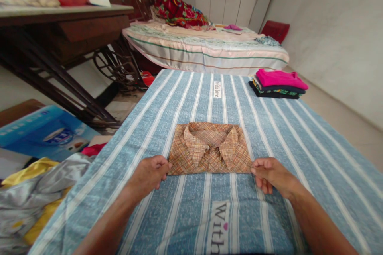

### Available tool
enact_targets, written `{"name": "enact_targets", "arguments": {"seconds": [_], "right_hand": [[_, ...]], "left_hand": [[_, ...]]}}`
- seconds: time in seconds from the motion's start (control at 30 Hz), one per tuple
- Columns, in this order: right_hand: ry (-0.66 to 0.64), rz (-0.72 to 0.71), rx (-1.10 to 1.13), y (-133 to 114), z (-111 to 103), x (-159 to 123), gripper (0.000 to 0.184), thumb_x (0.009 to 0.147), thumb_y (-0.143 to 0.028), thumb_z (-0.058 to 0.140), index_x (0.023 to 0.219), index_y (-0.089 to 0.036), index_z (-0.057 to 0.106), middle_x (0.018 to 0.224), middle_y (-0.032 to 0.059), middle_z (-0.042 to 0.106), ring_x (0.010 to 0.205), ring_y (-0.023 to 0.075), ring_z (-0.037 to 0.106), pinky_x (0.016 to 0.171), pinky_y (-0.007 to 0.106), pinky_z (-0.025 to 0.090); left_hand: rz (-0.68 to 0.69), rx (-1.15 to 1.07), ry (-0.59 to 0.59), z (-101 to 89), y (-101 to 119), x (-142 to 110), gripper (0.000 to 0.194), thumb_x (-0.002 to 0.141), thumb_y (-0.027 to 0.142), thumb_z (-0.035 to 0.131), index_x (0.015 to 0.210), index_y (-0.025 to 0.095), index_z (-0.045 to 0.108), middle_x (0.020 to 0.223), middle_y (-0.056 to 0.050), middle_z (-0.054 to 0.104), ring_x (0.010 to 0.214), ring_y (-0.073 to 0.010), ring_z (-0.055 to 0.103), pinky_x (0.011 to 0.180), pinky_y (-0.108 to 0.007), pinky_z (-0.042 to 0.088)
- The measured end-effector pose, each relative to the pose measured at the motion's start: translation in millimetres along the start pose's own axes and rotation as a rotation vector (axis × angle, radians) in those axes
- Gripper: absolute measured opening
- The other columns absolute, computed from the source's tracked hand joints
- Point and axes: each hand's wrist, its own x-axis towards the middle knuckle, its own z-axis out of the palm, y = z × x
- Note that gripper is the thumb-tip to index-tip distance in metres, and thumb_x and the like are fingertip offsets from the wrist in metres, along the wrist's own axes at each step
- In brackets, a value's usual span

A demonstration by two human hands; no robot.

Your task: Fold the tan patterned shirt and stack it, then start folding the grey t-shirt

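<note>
- Far left, at about nine o'clock from the folded shirt (209, 157), we see loose clothes (42, 195) in a messy heap beside the tabletop (134, 139).
- At eight o'clock is our left hand (151, 173). Its thumb and finger are closed in a pinch on the shirt's near left corner.
- In the middle, the shirt lies flat on the stripy tabletop, with its collar points facing six o'clock. We think it is light, thin and soft, and a bit stiffer at the collar. It should not break, but it could crease. If we catch just one layer, the folds may slip open. Good spots to hold are the two near corners, with all the layers pinched together.
- At four o'clock is our right hand (269, 173), pinching the near right corner, other fingers loosely curled.
- Far right, between one and two o'clock, sits a pile of folded clothes (278, 83), well apart from our hands.
</note>
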Motion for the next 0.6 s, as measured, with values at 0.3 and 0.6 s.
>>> {"name": "enact_targets", "arguments": {"seconds": [0.3, 0.6], "right_hand": [[0.105, 0.034, -0.186, 3, 6, 4, 0.019, 0.072, -0.037, 0.05, 0.066, -0.019, 0.049, 0.044, -0.0038, 0.054, 0.031, 0.0087, 0.045, 0.031, 0.017, 0.026], [0.65, -0.786, -0.707, 0, 28, -13, 0.019, 0.088, -0.03, 0.045, 0.093, -0.019, 0.061, 0.089, 0.0048, 0.068, 0.084, 0.0186, 0.064, 0.077, 0.033, 0.051]], "left_hand": [[0.079, 0.238, 0.099, -0.7, 9, -8, 0.028, 0.075, 0.04, 0.046, 0.055, 0.021, 0.048, 0.046, 0.005, 0.05, 0.041, -0.0118, 0.048, 0.044, -0.023, 0.031], [0.557, 0.456, 0.48, 9.1, 10, -16, 0.022, 0.086, 0.036, 0.044, 0.092, 0.02, 0.056, 0.089, -0.004, 0.067, 0.081, -0.0181, 0.065, 0.067, -0.028, 0.049]]}}
